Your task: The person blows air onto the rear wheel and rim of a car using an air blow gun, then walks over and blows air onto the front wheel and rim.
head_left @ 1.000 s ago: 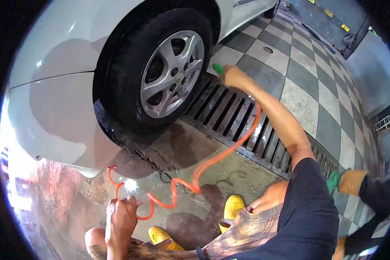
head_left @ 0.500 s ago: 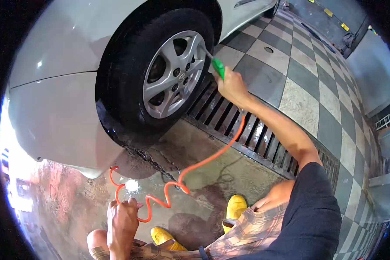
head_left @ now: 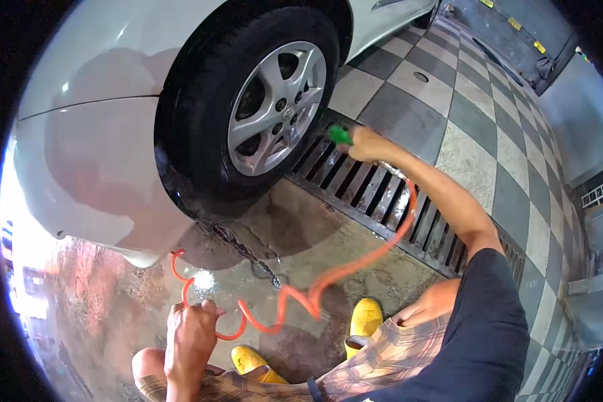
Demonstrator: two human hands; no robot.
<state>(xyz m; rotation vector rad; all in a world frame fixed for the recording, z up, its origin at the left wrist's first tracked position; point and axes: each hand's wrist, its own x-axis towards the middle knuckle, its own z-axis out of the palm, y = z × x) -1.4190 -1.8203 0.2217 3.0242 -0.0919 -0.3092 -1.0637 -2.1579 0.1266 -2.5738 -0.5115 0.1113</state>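
Observation:
My right hand (head_left: pixel 368 144) is closed around a green air blow gun (head_left: pixel 340 135), which is blurred by motion; its nozzle cannot be made out. The gun is held just right of the car's wheel (head_left: pixel 289 112), a silver alloy rim in a wet black tyre (head_left: pixel 189 127). From below my right wrist an orange coiled hose (head_left: pixel 355 268) runs down and left in loose loops. At the lower left, my left hand (head_left: pixel 193 338) grips that hose, and a further coil rises past it toward the car's bumper. The left fingertips are partly hidden.
The pale car body (head_left: pixel 100 147) fills the upper left. A metal drain grate (head_left: pixel 362 191) crosses the floor beside the wheel, with checkered tiles (head_left: pixel 469 154) beyond. Yellow boots (head_left: pixel 366 317) are on my feet. Water (head_left: pixel 244 251) trickles over the wet concrete.
My right hand has drawn the blow gun down from the rim's edge, and the gun has turned. The hose swung right and its loops stretched. My left hand stays almost in place.

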